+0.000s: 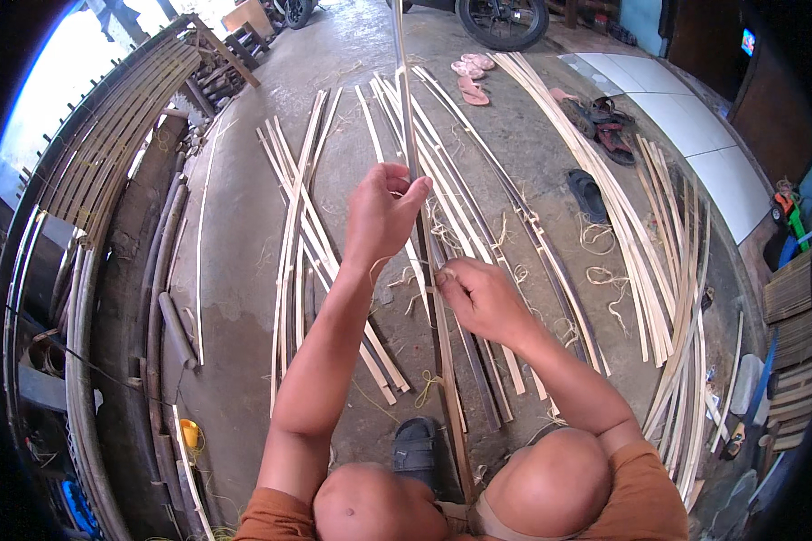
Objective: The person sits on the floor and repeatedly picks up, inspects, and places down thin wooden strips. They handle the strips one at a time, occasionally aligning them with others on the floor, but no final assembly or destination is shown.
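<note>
A long, narrow bamboo strip [448,379] stands on a slant between my knees, running from the lower middle up past the far edge. My left hand [383,212] is closed around its upper part, thumb bent over the front. Lower down, my right hand [483,298] pinches the strip at a pale band, its fingertips partly hidden. A thin pale fibre [386,262] curls out beside the grip. Beneath both hands lie split bamboo strips [460,198] and loose curled shavings [609,279]. Another crossed bundle of strips [302,207] is at the left.
Pale strips [595,171] fan out along the right. Sandals [586,194] and pink slippers [472,77] lie near them. A slatted bamboo bench [117,117] and poles [158,243] line the left. A motorbike wheel [503,20] is at the far end; a yellow cup [189,433] sits lower left.
</note>
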### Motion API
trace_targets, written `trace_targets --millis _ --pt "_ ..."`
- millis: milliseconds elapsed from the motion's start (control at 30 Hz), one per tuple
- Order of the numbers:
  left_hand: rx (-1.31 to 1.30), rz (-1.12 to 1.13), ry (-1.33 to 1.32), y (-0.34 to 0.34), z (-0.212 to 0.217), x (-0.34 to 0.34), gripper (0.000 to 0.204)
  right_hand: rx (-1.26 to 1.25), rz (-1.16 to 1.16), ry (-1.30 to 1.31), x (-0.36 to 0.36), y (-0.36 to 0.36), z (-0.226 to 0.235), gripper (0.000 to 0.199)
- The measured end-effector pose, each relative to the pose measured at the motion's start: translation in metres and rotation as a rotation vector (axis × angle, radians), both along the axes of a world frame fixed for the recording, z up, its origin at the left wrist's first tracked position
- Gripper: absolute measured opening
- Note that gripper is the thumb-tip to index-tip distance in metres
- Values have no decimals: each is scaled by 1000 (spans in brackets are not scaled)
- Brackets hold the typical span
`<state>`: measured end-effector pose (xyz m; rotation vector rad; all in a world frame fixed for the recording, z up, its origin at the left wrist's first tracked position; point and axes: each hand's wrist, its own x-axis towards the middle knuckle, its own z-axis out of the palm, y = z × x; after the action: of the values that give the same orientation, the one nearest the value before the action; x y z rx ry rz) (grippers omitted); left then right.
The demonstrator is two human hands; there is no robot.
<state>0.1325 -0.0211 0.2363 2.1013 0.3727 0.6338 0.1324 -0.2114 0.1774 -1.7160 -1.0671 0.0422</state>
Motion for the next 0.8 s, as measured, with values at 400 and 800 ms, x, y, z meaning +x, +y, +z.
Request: trace_targets --millis 400,800 --pt "-415 -184 83 -14 -3 -15 13 86 -174 303 -8 -6 5 11" --pt "-596 -297 126 -38 18 -26 17 101 -247 232 -5 -14 3 16"
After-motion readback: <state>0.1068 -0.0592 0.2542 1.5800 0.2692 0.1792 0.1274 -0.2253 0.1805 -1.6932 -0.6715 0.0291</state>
